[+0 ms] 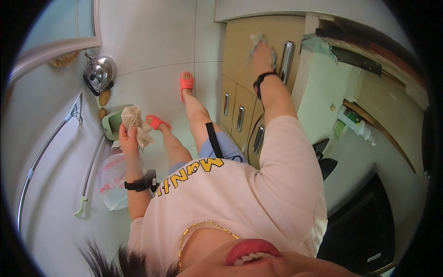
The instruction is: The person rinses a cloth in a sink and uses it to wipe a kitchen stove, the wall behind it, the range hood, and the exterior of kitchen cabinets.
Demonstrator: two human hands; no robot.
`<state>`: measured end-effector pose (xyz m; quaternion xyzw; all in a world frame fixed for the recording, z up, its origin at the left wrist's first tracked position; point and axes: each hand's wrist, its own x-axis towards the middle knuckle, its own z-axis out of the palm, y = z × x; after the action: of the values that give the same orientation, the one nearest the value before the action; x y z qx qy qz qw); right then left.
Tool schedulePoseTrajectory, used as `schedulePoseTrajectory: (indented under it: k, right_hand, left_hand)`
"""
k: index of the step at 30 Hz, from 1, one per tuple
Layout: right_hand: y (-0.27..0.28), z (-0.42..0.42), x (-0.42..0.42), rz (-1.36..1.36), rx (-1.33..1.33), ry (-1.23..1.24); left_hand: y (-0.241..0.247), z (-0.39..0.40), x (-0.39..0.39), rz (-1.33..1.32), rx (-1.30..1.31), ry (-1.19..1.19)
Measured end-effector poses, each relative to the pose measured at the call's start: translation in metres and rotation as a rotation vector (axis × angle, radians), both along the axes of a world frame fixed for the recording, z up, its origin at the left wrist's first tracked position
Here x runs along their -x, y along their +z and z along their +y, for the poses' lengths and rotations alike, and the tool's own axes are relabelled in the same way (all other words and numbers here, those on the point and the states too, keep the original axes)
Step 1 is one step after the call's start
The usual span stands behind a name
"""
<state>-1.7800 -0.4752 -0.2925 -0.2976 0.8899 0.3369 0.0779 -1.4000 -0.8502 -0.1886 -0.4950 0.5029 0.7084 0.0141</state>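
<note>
On the left, my left hand [128, 136] grips a folded beige cloth [131, 116] with a loose end hanging down, held above the floor. My right hand [263, 57] reaches out to a tan cabinet door [238, 45] and presses a greyish-white cloth [258, 38] against its face. That cloth is blurred and partly hidden under the fingers. Just right of this hand is the door's chrome handle [286, 60]. Smaller tan cabinet fronts [229, 81] with chrome handles sit below it.
Along the left wall are a metal kettle [98, 74], potatoes [104, 98], a green dustpan [113, 126], a long-handled rake-like tool [45, 145] and a plastic bag [114, 183]. A broken counter edge [356, 62] and a white bottle [354, 121] are at right. A dark cord [250, 135] hangs by the cabinets.
</note>
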Motion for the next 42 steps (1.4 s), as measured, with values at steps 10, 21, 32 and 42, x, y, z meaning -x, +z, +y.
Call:
schedulePoseTrajectory:
  k: [10, 21, 32, 42]
  right_hand:
    - [-0.087, 0.008, -0.066, -0.354, 0.433, -0.718]
    - [-0.112, 0.01, 0.044, 0.017, 0.319, -0.03]
    - [-0.055, 0.049, -0.125, -0.438, 0.447, -0.797]
    - [0.113, -0.049, -0.002, 0.099, 0.427, -0.333]
  left_hand:
    - [-0.051, 0.018, 0.027, -0.048, -0.142, -0.03]
    - [-0.059, -0.002, 0.015, -0.082, -0.047, -0.05]
    - [-0.018, 0.009, 0.036, 0.02, -0.115, -0.032]
    - [0.051, -0.019, 0.011, 0.188, -0.039, -0.098]
